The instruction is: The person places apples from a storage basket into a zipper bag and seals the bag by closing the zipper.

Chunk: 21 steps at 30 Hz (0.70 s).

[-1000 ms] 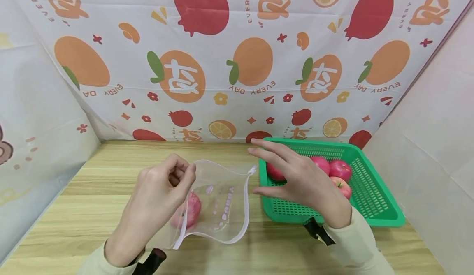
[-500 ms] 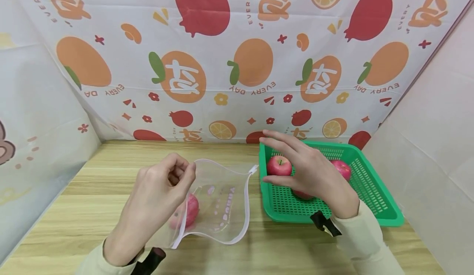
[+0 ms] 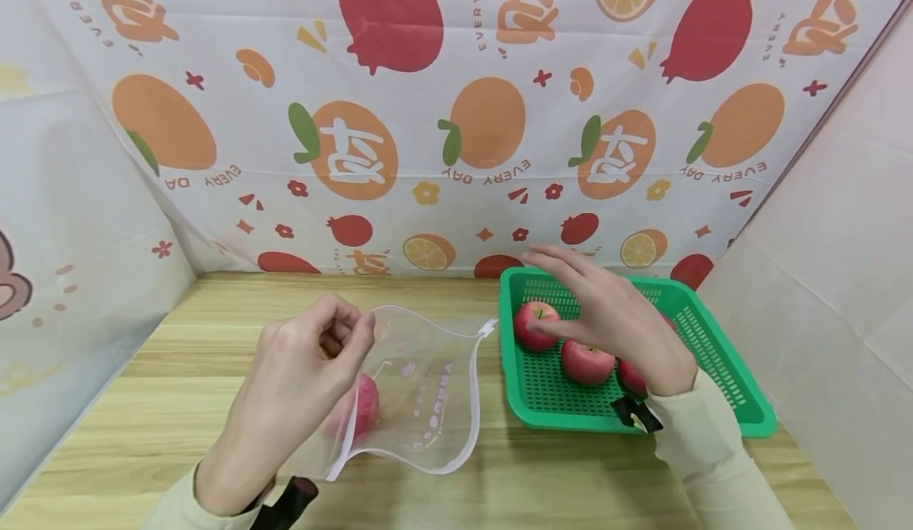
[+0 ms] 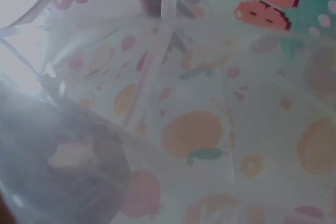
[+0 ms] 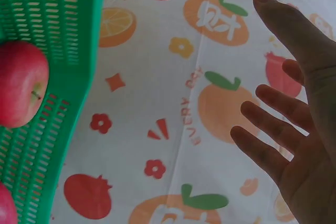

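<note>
Inside clear plastic bag [image 3: 417,391]: round pinkish fruit [image 3: 366,407].

Along the far edge of the pale, yellowish wood-grain desk [image 3: 235,340] rises a white, lightly creased cloth backdrop [image 3: 428,130] printed with oranges, red pomegranates, small flowers and upside-down "EVERY DAY" lettering. A white sheet wall [image 3: 78,165] with sparse cartoon prints borders the desk's left edge; a plain, off-white, creased sheet wall [image 3: 834,253] borders its right. The light is soft, with a faint sheen on the desktop.
</note>
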Tool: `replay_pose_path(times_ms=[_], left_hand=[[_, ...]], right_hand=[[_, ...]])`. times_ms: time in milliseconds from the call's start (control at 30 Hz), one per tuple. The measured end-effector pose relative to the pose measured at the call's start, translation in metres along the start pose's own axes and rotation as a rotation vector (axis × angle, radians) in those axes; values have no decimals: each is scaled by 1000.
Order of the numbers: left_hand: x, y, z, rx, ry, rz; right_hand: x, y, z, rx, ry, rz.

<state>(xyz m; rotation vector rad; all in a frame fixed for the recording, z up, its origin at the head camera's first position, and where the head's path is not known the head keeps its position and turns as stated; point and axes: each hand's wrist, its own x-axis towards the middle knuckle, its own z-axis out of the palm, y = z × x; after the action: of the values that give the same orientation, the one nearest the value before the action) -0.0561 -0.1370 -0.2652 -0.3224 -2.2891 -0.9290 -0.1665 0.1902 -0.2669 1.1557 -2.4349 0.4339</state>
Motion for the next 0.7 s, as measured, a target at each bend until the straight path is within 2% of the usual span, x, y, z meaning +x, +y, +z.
replay_pose_path(times_ms=[267,700], left_hand=[[0,0,-1,-4,7,10],[-1,-2,-1,-24,0,13]], right_hand=[[-1,13,2,23,-75,131],[1,33,12,9,-142,243]])
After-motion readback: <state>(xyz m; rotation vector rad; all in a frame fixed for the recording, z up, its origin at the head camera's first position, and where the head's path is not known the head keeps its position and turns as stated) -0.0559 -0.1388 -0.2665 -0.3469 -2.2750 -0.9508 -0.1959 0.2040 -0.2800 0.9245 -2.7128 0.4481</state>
